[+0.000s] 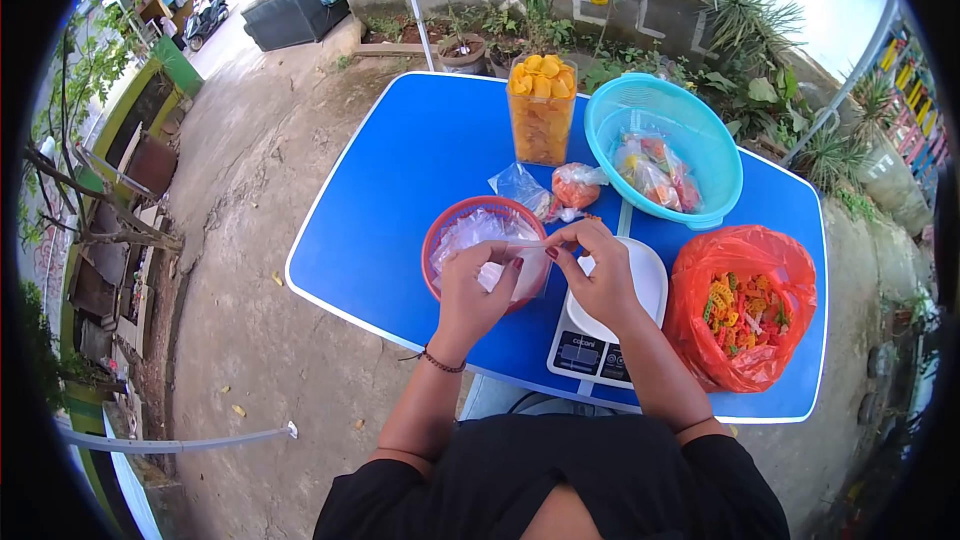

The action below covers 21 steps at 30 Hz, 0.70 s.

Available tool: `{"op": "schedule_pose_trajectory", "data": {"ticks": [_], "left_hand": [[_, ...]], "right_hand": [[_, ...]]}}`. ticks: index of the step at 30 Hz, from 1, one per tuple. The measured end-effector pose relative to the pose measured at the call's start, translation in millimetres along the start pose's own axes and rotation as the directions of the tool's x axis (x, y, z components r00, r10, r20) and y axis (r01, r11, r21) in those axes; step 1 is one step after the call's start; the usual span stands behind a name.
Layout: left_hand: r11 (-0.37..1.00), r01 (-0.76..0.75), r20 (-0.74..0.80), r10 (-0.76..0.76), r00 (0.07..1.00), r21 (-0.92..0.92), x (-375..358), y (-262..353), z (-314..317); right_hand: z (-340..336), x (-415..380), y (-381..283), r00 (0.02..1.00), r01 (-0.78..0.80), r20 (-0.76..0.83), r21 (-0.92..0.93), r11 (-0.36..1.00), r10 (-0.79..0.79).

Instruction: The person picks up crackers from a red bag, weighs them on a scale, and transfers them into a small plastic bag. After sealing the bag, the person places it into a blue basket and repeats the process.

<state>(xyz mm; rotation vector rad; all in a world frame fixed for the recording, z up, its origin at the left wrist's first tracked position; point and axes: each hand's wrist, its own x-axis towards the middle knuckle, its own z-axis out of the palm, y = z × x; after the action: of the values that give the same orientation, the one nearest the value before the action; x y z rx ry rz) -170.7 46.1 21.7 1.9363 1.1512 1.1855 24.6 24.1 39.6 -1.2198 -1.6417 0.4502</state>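
Note:
A clear plastic bag is stretched between my two hands, its edge pinched at both sides. My left hand grips one end over the red basket, which holds a pile of clear plastic bags. My right hand pinches the other end, above the white plate on a kitchen scale. Right of the scale, a red plastic bag stands open with colourful dry snack pieces inside.
A clear tub of orange chips stands at the back of the blue table. Beside it, a turquoise basket holds several filled packets. A small knotted bag with orange-pink contents and a clear bag lie in front.

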Motion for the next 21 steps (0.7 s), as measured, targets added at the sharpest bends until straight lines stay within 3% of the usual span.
{"op": "schedule_pose_trajectory", "data": {"ticks": [4,5,8,10,12,15,19,20,21], "left_hand": [[0.938,0.067,0.145,-0.018,0.989,-0.339,5,27,30],[0.936,0.139,0.233,-0.063,0.970,-0.323,6,29,36],[0.903,0.116,0.285,0.007,0.959,-0.413,2,25,74],[0.951,0.053,0.328,0.053,0.943,-0.305,6,44,88],[0.972,-0.009,0.378,0.100,0.920,-0.234,5,55,107],[0.958,0.058,0.487,0.091,0.869,-0.282,-3,72,138],[0.963,0.012,0.611,0.162,0.774,-0.270,-9,90,168],[0.964,-0.015,0.632,0.187,0.752,-0.266,-11,92,175],[0.949,0.060,0.675,0.174,0.717,-0.308,-12,98,180]], "right_hand": [[-35,-18,-1,1.000,0.010,0.018,0.018,1.000,-0.011],[-42,-24,2,1.000,0.011,-0.010,0.032,0.999,-0.011],[-70,-44,-1,0.995,-0.043,-0.092,-0.058,0.997,0.038],[-88,-60,0,0.986,-0.062,-0.161,-0.116,0.991,0.043],[-105,-78,4,0.965,0.014,-0.255,-0.198,0.980,-0.065],[-132,-105,2,0.968,0.054,-0.229,-0.222,0.974,-0.105],[-160,-138,3,0.960,-0.067,-0.279,-0.185,0.981,0.013],[-169,-145,6,0.937,-0.158,-0.341,-0.206,0.966,0.080],[-180,-151,11,0.905,-0.247,-0.400,-0.220,0.944,0.144]]}}
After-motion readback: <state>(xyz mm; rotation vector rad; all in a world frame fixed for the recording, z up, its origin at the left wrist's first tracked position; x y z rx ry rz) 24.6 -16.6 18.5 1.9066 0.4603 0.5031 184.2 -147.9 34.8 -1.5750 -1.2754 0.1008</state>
